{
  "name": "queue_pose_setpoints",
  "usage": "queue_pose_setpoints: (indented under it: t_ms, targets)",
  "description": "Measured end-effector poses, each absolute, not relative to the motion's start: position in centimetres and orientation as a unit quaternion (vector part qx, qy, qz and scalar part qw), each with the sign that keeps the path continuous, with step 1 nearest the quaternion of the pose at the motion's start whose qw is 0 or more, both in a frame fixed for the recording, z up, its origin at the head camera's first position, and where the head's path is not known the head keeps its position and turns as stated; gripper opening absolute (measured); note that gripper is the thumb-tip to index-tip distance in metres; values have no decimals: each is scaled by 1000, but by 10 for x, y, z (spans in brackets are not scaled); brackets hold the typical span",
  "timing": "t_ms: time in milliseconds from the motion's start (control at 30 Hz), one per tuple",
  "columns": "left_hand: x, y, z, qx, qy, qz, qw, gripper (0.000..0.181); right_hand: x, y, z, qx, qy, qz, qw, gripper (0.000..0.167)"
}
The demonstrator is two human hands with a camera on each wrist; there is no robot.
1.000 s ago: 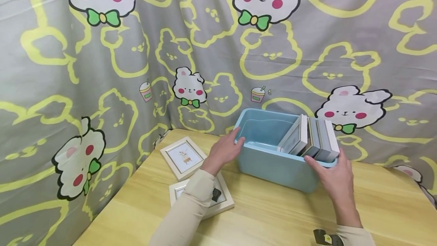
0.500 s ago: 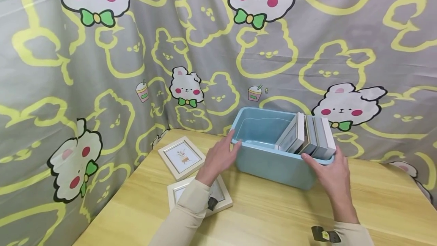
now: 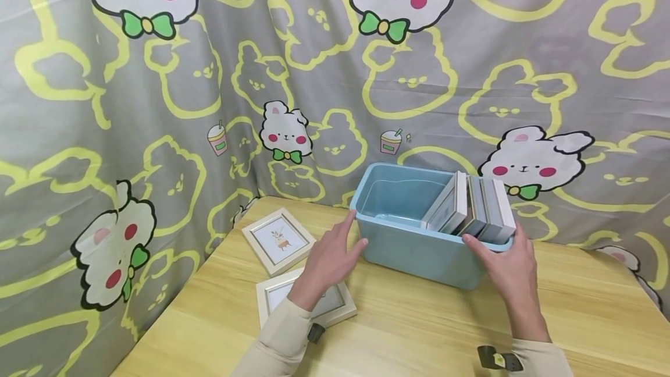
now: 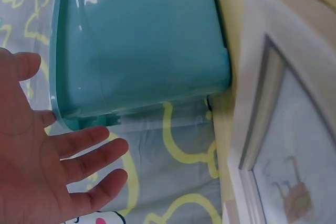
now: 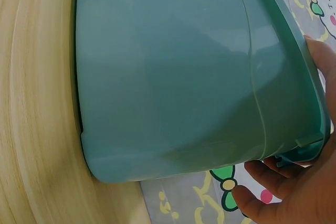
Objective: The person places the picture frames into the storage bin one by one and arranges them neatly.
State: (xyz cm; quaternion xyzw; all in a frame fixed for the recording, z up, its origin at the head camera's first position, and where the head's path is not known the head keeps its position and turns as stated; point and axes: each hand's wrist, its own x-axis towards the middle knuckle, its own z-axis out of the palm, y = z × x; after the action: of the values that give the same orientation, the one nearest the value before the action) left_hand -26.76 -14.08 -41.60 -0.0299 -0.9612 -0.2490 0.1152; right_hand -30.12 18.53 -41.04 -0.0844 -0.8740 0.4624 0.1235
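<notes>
A light blue plastic storage bin (image 3: 419, 256) stands on the table, and several picture frames (image 3: 445, 208) lean on edge in its right half. My right hand (image 3: 510, 272) holds the bin's right end, the thumb on the front rim; in the right wrist view the fingers (image 5: 273, 182) curl under the rim. Close to the bin's left end is my left hand (image 3: 328, 258), its fingers extended and spread. In the left wrist view those fingers (image 4: 94, 163) hold nothing; one fingertip is at the bin's corner, contact unclear.
Two cream picture frames lie flat on the wooden table (image 3: 408, 330): one with a plant print (image 3: 277, 240), the other (image 3: 340, 310) partly under my left forearm. A patterned grey curtain (image 3: 335, 86) hangs behind and left of the table.
My left hand has let go of the bin's left rim and drawn back slightly toward me, left and down. The right hand keeps its hold; the bin and the frames stay put.
</notes>
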Motion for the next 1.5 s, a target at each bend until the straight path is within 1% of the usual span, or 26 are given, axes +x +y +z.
queue_pose_setpoints:
  t_ms: [200,300,600,900,1100,1233,1333,1500]
  targets:
    - [-256,-144,-424,-44,-967,-224,109,70,-302,188,-410,-90,-875,461,121,109]
    - [-250,-145,-428,-52,-974,-202,91,70,-303,189,-409,-93,-875,460,119,110]
    - [-235,-150,-443,-67,-987,-149,-14,69,-303,191,-408,-93,-876,457,124,110]
    - [-229,-151,-452,-50,-986,-132,-92,72,-302,192,-407,-91,-875,457,129,110]
    - [-221,-152,-452,-60,-987,-102,-105,72,-301,188,-409,-89,-872,463,132,109]
    - [-215,-151,-453,-61,-992,-60,-94,80,-302,184,-409,-84,-875,460,127,110]
    - [-213,-146,-455,-55,-994,-29,-84,82,-302,183,-409,-85,-880,451,123,111]
    - [-212,-137,-458,-46,-996,23,-74,79,-301,185,-409,-91,-882,448,113,113]
